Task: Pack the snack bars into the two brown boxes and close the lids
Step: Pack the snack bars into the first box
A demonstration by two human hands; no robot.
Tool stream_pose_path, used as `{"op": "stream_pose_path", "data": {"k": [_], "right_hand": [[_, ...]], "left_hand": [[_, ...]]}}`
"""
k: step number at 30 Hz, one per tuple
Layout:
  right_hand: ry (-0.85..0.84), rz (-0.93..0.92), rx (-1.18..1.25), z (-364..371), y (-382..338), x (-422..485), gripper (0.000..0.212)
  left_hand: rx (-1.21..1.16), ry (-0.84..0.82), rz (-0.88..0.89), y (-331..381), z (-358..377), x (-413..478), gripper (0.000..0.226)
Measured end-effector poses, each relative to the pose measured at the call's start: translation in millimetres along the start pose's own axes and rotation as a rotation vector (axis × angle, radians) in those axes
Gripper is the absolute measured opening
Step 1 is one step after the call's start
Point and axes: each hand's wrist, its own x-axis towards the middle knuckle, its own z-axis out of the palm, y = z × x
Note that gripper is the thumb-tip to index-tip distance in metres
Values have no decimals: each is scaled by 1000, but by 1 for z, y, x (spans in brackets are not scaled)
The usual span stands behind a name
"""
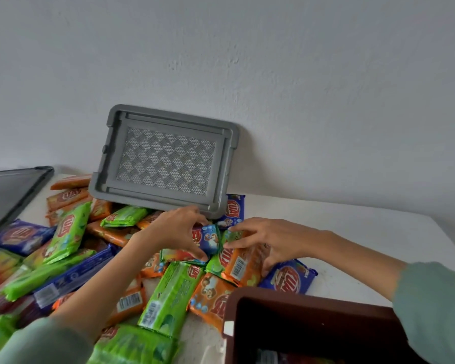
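While snack bars (168, 292) lie heaped on the counter (352, 222) by the brown box (313, 298), a blue bar (210, 239) is pinched in the left hand (177, 231), an orange bar (243, 265) in the right hand (273, 241): likely light, slippery, best gripped mid-length.

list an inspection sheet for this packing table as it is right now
surface: white table top, its left half covered by wrappers
job's things: loose pile of green, orange and blue foil-wrapped snack bars; open brown plastic box at near right, some wrappers showing inside; grey plastic lid with woven-pattern panel leaning against the wall, its lower edge on the pile
clutter: dark grey flat panel at far left, partly cut off
hands: left hand grips a blue-wrapped snack bar; right hand grips an orange-wrapped snack bar
cables: nothing seen
surroundings: plain light grey wall
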Motion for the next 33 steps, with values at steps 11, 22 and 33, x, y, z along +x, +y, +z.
{"op": "stream_pose_path", "data": {"k": [11,22,33], "right_hand": [[15,-4,-214,0,5,-7,80],[112,115,-158,-23,2,-18,75],[306,497,-84,-87,-48,-144,83]], "left_hand": [[-85,93,-66,5,1,3,70],[-409,236,-73,15,-9,-15,70],[-253,336,243,117,-112,-61,69]]}}
